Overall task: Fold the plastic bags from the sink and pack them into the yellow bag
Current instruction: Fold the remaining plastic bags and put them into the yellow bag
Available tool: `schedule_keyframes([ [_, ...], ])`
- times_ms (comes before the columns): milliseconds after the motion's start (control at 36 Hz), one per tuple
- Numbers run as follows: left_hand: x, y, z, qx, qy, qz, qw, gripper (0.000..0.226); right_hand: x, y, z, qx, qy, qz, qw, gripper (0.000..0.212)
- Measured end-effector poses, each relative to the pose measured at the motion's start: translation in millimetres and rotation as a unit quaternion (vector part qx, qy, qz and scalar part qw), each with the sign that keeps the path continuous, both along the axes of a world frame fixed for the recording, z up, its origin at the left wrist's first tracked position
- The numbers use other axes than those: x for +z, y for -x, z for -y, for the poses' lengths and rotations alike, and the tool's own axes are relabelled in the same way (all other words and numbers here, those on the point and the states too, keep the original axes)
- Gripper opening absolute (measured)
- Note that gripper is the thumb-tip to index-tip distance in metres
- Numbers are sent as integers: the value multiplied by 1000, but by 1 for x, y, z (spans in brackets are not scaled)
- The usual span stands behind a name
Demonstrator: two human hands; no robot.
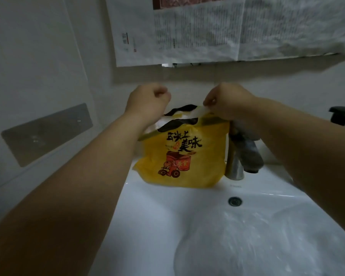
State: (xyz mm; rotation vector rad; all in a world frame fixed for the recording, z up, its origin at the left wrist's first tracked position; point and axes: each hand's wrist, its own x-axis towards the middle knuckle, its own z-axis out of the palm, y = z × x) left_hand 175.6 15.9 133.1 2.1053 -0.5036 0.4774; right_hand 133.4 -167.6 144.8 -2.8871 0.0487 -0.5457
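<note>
The yellow bag (184, 154), printed with black characters and a red cartoon, stands on the back ledge of the white sink (151, 226), with black and white plastic showing in its open mouth. My right hand (229, 100) pinches a white strip at the bag's top right edge. My left hand (149, 98) is curled into a fist above the bag's top left edge; its wrist hides whatever it grips. A clear plastic bag (257, 242) lies crumpled in the basin at the lower right.
A metal faucet (241, 156) stands just right of the yellow bag. A black pump dispenser (341, 114) sits at the far right. Newspaper sheets (207, 30) hang on the wall above. A grey plate (46, 134) is fixed to the left wall. The overflow hole (235, 201) is near the faucet.
</note>
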Motion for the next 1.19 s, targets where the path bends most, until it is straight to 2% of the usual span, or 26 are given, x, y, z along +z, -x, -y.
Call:
schedule_keyframes([
  [83, -10, -5, 0, -17, -19, -6, 1000, 32, -9, -10, -7, -19, 119, -82, 989, 25],
  [139, -14, -6, 1, -29, -13, -11, 999, 30, -13, -15, -8, -24, 144, -142, 979, 25],
  [222, -18, -1, 3, -55, -21, -24, 998, 25, -13, -19, -8, -29, 94, -184, 978, 29],
  [306, -17, 10, 1, -124, -38, -74, 989, 24, -9, -13, -8, -37, 12, -145, 989, 29],
  [389, -14, 18, -5, -138, -179, -119, 967, 46, -6, 1, -9, -8, -82, -116, 990, 55],
  [417, -14, 19, -7, -122, -228, -121, 958, 46, -6, 6, -12, 14, -91, -117, 989, 62],
  [472, -13, 17, -9, -97, -278, -96, 951, 32, -7, 10, -15, 56, -63, -141, 986, 68],
  [556, -12, 13, -10, -78, -244, -47, 966, 18, -12, 9, -19, 51, -29, -210, 976, 77],
  [611, -10, 10, -8, -76, -208, -40, 974, 20, -16, 6, -19, 29, 22, -225, 974, 66],
  [667, -10, 6, -5, -69, -176, -37, 981, 18, -17, 5, -17, 23, 63, -209, 976, 42],
  [722, -10, 0, -4, -48, -166, -33, 984, 17, -16, 5, -14, 30, 69, -186, 980, 17],
  [778, -11, -6, -3, -27, -175, -21, 984, 21, -15, 2, -10, 29, 62, -156, 985, 5],
  [889, -11, -16, -3, -12, -192, -14, 981, 27, -15, -7, 2, -27, 91, -113, 989, 17],
  [972, -10, -15, -4, -36, -188, -72, 979, 43, -15, -7, 8, -59, 108, -102, 987, 18],
  [1056, -10, -8, -14, -62, -251, -143, 955, 58, -17, -4, 13, -79, 102, -99, 987, 20],
  [1111, -11, -7, -21, -83, -292, -174, 937, 50, -17, -2, 15, -90, 103, -101, 985, 24],
  [1194, -11, -11, -28, -71, -338, -156, 925, 28, -17, -1, 13, -92, 102, -98, 986, 31],
])
